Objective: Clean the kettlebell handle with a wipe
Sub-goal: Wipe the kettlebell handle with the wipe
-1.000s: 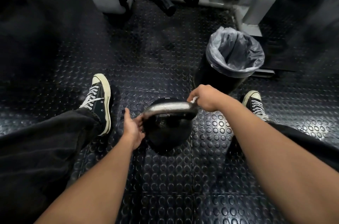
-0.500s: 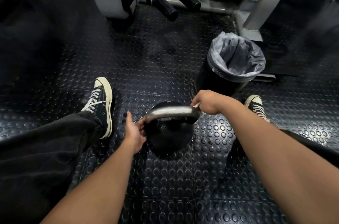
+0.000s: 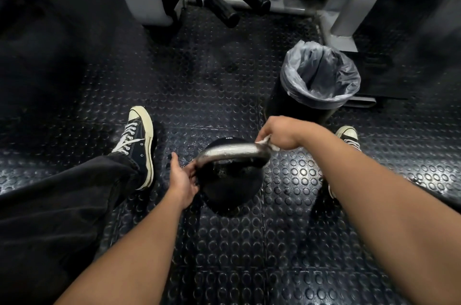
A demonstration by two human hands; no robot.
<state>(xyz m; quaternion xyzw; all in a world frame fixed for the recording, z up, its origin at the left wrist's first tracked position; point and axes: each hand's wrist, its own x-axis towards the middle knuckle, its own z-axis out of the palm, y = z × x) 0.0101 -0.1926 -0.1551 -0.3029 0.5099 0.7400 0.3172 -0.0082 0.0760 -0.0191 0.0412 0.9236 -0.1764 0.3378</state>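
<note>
Two hands are working on one kettlebell (image 3: pixel 230 184), which is sitting on the studded black floor (image 3: pixel 249 254) between the person's two feet. The right hand (image 3: pixel 280 131) is curling its grip round one white wipe (image 3: pixel 270 143) and pressing it against the right end of the single silver handle (image 3: pixel 232 151); only a small crumpled edge of the wipe is showing below the fingers. The left hand (image 3: pixel 183 176) is cupping the left side of the ball just under the handle's left end, thumb lying up along it; its fingertips are hiding behind the iron, so how tightly that grip is closing I cannot tell.

Two black sneakers with white laces are showing: one (image 3: pixel 137 145) to the left of the kettlebell, one (image 3: pixel 349 136) to the right, partly behind the right forearm. One bin (image 3: pixel 320 75) with a grey plastic liner is standing just beyond the right hand. Farther back, one grey machine frame (image 3: pixel 349 5) is carrying two black foam rollers (image 3: pixel 220 8).
</note>
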